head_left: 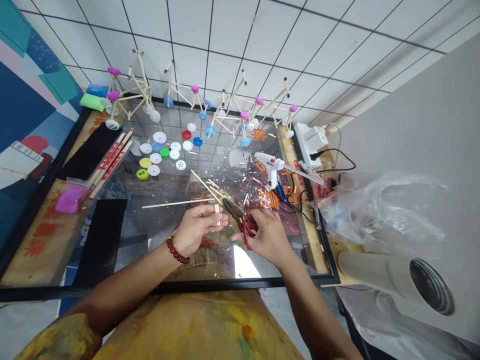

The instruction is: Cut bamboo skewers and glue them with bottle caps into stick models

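My left hand [193,229], with a beaded bracelet at the wrist, pinches a few short pale wooden sticks [217,215] upright between thumb and fingers. My right hand [269,236] is wrapped round the red handles of a pair of pliers [234,209]. The metal jaws point up and left, close beside the short sticks; whether they touch anything is unclear. Just beyond both hands, longer thin sticks [204,184] lie crossed on the glass tabletop. Another long stick [174,203] reaches out to the left of them.
Stick frames [140,95] with bottle-cap wheels stand along the back. Loose bottle caps [165,152] lie mid-left, near packaged sticks [112,162] and black strips [99,240]. A white glue gun [270,167], blue-handled tool [280,191], cables and a power strip [310,142] are at right. Small wood offcuts [246,199] are scattered about.
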`<state>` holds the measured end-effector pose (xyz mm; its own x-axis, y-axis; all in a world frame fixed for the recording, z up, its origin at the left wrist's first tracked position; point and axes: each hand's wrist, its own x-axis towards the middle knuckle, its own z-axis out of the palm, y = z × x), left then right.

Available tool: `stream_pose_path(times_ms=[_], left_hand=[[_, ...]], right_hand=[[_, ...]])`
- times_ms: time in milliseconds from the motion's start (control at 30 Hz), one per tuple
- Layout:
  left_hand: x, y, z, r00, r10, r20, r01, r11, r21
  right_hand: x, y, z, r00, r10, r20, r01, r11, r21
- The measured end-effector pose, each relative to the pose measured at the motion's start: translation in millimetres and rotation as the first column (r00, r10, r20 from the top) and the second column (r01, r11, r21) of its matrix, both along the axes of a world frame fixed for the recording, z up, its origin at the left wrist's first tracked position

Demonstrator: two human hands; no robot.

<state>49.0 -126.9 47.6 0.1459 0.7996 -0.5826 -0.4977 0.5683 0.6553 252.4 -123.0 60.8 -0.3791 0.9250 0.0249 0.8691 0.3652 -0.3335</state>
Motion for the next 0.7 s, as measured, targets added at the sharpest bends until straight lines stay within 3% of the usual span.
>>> stream_pose_path(times_ms=[233, 433, 700], left_hand=[[3.7, -3.3, 0.5, 0.991, -0.060, -0.120, 0.078, 0.985, 0.154], [0.1, -7.4, -5.4, 0.914, -0.141, -0.382, 0.265, 0.918, 0.296], [-3.4, -5.8, -4.0, 0.789, 0.017, -0.614, 0.432, 0.695, 0.575]], right_hand=[[1.8, 11.4, 17.3, 0.963, 0.210, 0.169, -0.213, 0.977, 0.000], [1.6, 13.8, 21.5, 0.935, 0.290, 0.204, -0.311, 0.947, 0.080], [-0.1, 13.3, 25.5, 0.930, 0.335, 0.149, -0.343, 0.938, 0.037]])
